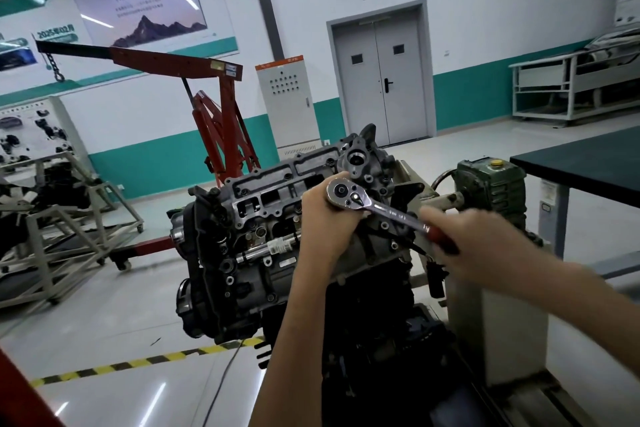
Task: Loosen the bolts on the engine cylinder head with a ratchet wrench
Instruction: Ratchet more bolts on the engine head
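1. Wrench (381,210): head over the upper right end of the engine (270,218), red handle pointing right.
2. Surroundings: red crane (221,107) behind; green gearbox (490,191) and dark table (581,163) to the right.
3. Hands: left hand (329,215) curls round beneath the wrench head; right hand (478,236), blurred, grips the handle.

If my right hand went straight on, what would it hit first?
Likely the left hand, gripping by the head of the ratchet wrench; the right hand points along its handle that way.
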